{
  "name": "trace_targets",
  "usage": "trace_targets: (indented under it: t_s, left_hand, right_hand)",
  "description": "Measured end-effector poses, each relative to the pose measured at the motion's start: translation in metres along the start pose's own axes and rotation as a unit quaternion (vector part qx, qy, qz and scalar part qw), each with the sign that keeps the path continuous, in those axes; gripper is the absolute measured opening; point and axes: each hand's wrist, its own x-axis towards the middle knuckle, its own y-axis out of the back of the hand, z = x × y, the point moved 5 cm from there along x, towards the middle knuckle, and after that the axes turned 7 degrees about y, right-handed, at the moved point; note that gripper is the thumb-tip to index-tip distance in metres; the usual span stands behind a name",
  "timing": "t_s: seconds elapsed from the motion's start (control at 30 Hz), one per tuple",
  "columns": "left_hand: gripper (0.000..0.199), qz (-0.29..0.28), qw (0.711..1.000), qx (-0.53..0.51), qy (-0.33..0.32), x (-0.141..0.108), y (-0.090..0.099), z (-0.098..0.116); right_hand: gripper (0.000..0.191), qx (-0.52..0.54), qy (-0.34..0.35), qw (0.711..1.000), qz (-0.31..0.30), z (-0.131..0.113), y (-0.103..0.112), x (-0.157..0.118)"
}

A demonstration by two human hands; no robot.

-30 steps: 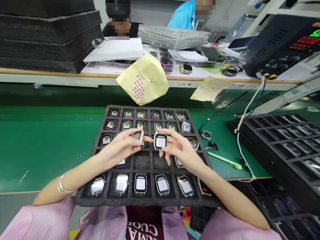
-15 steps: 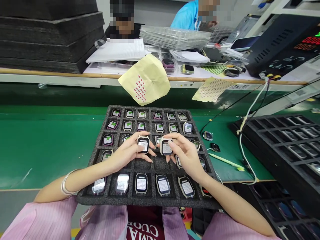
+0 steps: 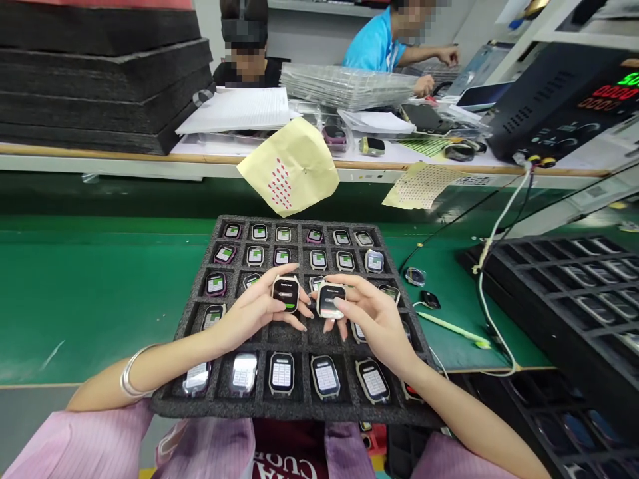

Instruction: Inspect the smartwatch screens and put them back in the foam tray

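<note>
Above a black foam tray (image 3: 294, 412), each of my hands grips a strapless smartwatch. My left hand (image 3: 249, 313) is closed around a dark-faced watch case (image 3: 286, 293), thumb at the lower part of its screen, which shows a green bar. In my right hand (image 3: 377, 316) is a second, pale-framed watch case (image 3: 329, 297), with the thumb on its screen and a red strip near the bottom. Rows of lit watch cases sit in the tray's compartments, among them one in the front row (image 3: 281, 372). My hands hide part of the middle rows.
Black foam trays (image 3: 94, 93) are stacked at the back left, and more trays (image 3: 564, 293) stand at the right. A green-tipped pen (image 3: 454, 329) and cables (image 3: 486, 266) lie beside the tray. A power supply (image 3: 559, 100) stands on the shelf. Two people are behind it.
Both held watches' screens have changed from white lists to dark displays, green on the left one, red on the right. The person in blue now has an arm stretched out. The view has tilted slightly upward.
</note>
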Motion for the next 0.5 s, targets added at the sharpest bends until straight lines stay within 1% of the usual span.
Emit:
trace_targets:
  t_s: [0.1,0.17,0.23,0.3,0.33,0.37,0.43,0.47,0.5]
  left_hand:
    - [0.057,0.004,1.000,0.004,-0.007,-0.001,0.001,0.001]
    - [0.055,0.004,1.000,0.010,-0.010,-0.001,0.002,0.001]
    - [0.050,0.005,1.000,0.016,-0.010,-0.001,0.002,0.001]
    - [0.045,0.009,1.000,0.023,-0.007,-0.002,0.001,0.000]
    - [0.042,0.011,1.000,0.027,-0.006,-0.002,0.001,-0.001]
    - [0.039,0.015,0.999,0.033,-0.005,-0.002,0.001,-0.001]
    - [0.036,0.020,0.999,0.048,-0.004,-0.002,0.000,-0.002]
    - [0.035,0.022,0.998,0.055,-0.003,-0.002,0.000,-0.002]
    - [0.035,0.023,0.998,0.061,-0.001,-0.001,0.000,-0.002]
  right_hand:
    - [0.027,-0.012,-0.006,1.000,0.007,0.003,0.000,0.001]
    - [0.025,-0.023,-0.006,1.000,0.015,0.003,0.001,0.001]
    - [0.021,-0.020,0.000,1.000,0.022,-0.003,0.001,0.001]
    - [0.019,0.007,0.016,1.000,0.011,-0.020,-0.004,-0.002]
    - [0.020,0.026,0.025,0.999,-0.005,-0.032,-0.009,-0.006]
    - [0.023,0.048,0.033,0.998,-0.028,-0.045,-0.016,-0.010]
    - [0.036,0.073,0.033,0.994,-0.080,-0.069,-0.034,-0.022]
    - [0.041,0.078,0.036,0.992,-0.087,-0.079,-0.042,-0.030]
    - [0.046,0.070,0.054,0.994,-0.062,-0.088,-0.046,-0.037]
